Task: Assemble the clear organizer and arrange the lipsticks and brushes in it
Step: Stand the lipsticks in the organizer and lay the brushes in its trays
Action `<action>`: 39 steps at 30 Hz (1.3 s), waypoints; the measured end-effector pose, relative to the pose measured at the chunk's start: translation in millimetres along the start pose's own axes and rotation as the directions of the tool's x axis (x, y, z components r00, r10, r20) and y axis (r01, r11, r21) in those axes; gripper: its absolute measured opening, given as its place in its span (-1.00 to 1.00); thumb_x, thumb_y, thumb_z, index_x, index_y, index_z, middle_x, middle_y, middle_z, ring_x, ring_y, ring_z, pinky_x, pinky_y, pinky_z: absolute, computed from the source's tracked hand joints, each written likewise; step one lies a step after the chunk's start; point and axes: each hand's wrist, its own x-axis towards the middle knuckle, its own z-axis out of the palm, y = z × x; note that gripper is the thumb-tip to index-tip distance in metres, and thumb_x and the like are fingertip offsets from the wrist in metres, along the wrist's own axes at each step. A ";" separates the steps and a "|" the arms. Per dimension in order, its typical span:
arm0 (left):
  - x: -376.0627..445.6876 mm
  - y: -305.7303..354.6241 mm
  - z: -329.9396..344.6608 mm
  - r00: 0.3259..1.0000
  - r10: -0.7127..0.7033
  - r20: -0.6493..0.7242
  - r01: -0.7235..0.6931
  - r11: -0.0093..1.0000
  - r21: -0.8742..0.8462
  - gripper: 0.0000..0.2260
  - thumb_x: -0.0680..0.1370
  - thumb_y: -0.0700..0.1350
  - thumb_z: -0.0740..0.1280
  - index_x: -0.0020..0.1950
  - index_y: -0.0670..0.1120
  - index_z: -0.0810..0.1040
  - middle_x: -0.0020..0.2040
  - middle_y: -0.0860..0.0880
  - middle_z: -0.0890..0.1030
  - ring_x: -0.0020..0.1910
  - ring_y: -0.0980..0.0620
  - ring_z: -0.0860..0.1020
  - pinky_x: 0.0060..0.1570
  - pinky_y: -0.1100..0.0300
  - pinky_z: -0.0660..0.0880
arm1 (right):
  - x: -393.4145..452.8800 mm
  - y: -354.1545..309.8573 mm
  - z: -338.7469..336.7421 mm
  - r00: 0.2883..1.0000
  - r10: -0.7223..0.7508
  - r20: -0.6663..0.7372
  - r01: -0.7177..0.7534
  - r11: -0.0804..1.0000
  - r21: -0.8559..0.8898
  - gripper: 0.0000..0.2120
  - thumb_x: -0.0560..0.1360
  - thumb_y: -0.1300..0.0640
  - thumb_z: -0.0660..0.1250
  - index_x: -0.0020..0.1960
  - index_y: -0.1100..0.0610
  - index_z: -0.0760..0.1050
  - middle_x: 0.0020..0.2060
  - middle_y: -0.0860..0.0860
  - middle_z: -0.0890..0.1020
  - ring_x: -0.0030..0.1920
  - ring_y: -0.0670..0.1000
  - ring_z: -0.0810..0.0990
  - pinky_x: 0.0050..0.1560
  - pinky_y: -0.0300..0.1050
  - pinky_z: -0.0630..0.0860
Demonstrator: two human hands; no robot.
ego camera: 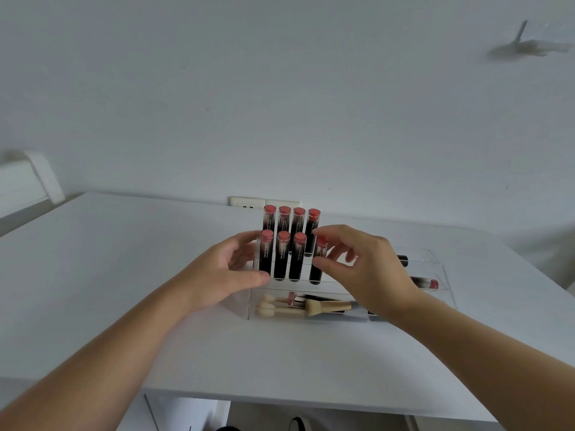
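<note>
Upright, eight lipsticks (283, 244) fill organizer (435, 259); right hand (357, 262) pinches one, left hand (230, 269) relaxed.

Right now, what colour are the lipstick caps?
Coral pink, on the lipstick caps, seen in the head view.

The organizer (441, 269) is clear, glossy plastic, and the lipsticks (281, 259) in it have shiny dark tubes with pink caps. The brushes (326, 306) show pale wood-like handles; the table (124, 275) is smooth matt white.
</note>
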 end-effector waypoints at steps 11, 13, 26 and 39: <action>-0.4 -0.1 -1.0 1.000 -0.007 0.002 0.007 1.000 0.026 -0.30 0.27 0.04 0.54 0.41 0.20 0.46 0.33 0.10 0.62 0.35 0.19 0.53 0.47 0.06 0.35 | -5.5 1.6 -0.4 0.993 -0.118 -0.022 0.112 0.975 -0.193 -0.55 0.46 0.11 0.53 0.33 -0.01 0.55 -0.11 -0.32 0.52 0.01 -0.15 0.54 0.10 -0.20 0.45; -0.3 0.2 -1.4 1.000 -0.013 0.003 0.013 0.999 0.035 -0.26 0.27 0.05 0.54 0.44 0.17 0.44 0.35 0.08 0.61 0.36 0.18 0.53 0.49 0.01 0.34 | -5.7 1.1 -0.6 0.992 -0.123 -0.023 0.117 0.975 -0.189 -0.54 0.46 0.12 0.53 0.34 -0.01 0.55 -0.12 -0.34 0.50 0.01 -0.14 0.54 0.12 -0.16 0.46; 0.7 -4.2 -2.3 1.000 -0.019 -0.006 0.019 1.000 0.024 -0.28 0.27 0.04 0.55 0.42 0.21 0.45 0.36 0.13 0.60 0.37 0.20 0.51 0.50 0.02 0.32 | -2.0 -1.5 5.3 0.991 -0.132 -0.008 0.128 0.975 -0.180 -0.53 0.47 0.11 0.52 0.36 -0.05 0.53 -0.13 -0.34 0.48 0.00 -0.10 0.56 0.10 -0.12 0.49; 2.7 -6.5 -2.8 1.000 -0.008 -0.004 0.008 1.000 0.023 -0.33 0.29 0.03 0.55 0.38 0.25 0.47 0.33 0.14 0.61 0.36 0.20 0.52 0.49 0.02 0.32 | -3.4 0.5 6.7 0.996 -0.091 -0.011 0.087 0.980 -0.180 -0.51 0.47 0.09 0.50 0.38 -0.09 0.49 -0.09 -0.20 0.56 0.02 -0.12 0.58 0.05 -0.15 0.53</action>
